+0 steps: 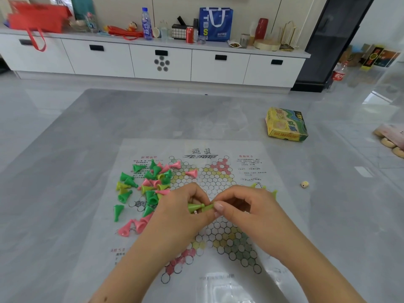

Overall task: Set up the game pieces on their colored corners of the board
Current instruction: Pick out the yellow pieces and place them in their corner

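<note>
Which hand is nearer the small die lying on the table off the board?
The right hand. The die lies past the board's right edge, up and to the right of it; the left hand is farther off, on the right hand's other side.

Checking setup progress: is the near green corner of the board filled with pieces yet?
No, the near green corner shows only bare circles; most pieces lie heaped on the sheet's left.
</note>
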### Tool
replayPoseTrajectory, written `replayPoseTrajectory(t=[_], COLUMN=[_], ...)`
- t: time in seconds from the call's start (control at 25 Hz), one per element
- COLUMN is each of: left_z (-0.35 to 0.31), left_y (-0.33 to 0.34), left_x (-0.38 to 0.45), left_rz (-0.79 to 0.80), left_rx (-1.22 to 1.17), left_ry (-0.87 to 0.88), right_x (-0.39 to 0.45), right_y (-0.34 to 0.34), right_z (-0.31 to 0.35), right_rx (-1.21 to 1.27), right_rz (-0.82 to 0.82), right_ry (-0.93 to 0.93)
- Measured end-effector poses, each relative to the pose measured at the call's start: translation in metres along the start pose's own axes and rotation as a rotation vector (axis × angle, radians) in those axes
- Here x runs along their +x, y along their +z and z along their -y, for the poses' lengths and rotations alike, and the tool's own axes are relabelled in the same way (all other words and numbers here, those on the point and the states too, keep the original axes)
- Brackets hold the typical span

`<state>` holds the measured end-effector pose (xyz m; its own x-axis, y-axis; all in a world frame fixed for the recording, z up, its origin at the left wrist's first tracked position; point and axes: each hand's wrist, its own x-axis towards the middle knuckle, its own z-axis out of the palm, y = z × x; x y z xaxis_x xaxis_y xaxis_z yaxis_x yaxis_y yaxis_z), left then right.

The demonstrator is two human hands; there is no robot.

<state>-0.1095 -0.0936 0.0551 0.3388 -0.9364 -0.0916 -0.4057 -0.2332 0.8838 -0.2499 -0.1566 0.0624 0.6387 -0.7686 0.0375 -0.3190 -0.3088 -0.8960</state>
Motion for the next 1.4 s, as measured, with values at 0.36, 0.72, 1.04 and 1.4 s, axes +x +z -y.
replayPoseTrajectory(t=[0.36,0.72,1.04,1.4], left_z=[0.002,0.015,0.011,0.012], left_y=[-0.002,-0.014,-0.024,-0.029], left_x=[0.003,0.006,-0.002,-0.003], left_rz=[-0.077,-0.106,-0.116,-0.134], left_rx=[0.02,-0.151,-0.176,-0.173], left_ry=[-0.022,-0.119,-0.141,-0.148], right_x=[0.028,0.052,0.048,0.047], right_y=[-0.031,-0.033,-0.034,-0.033], right_z=[-0.011,-0.049,-0.044,-0.044], right_rx=[-0.097,-0.702,-0.835,-0.856], right_rz=[-0.344,-0.317,-0.289,-0.261], right_ry=[0.096,0.107,0.061,0.066])
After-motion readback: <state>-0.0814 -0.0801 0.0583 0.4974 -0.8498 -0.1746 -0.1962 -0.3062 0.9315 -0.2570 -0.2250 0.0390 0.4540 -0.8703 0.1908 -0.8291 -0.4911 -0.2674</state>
